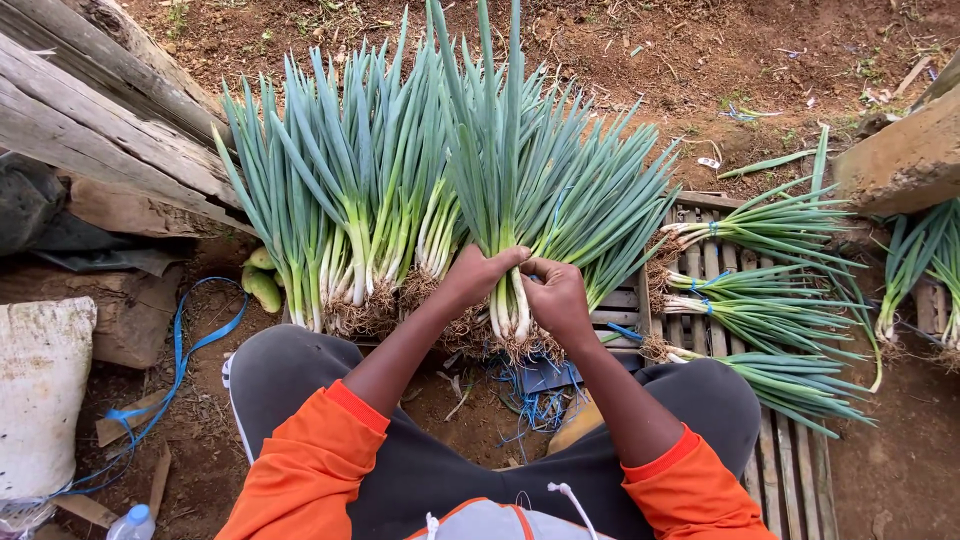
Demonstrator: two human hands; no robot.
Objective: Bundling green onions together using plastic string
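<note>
- Beside the wooden slatted pallet point(790, 470), in the head view, a bunch of green onions point(515, 200) is held upright, roots down, just above the bare soil.
- The left hand point(478, 275) is closed around the white stalks of that bunch, fingers curled tight.
- The right hand point(557, 298) is likewise clenched on the same stalks, touching the left hand.
- Left of the pallet, more standing onions point(340, 190) are leaned against weathered planks point(90, 120).
- On the pallet, tied bundles point(760, 300) are laid flat, leaves pointing right.
- Blue string point(185, 345) is seen trailing well left of the pallet, near a white sack point(40, 390).
</note>
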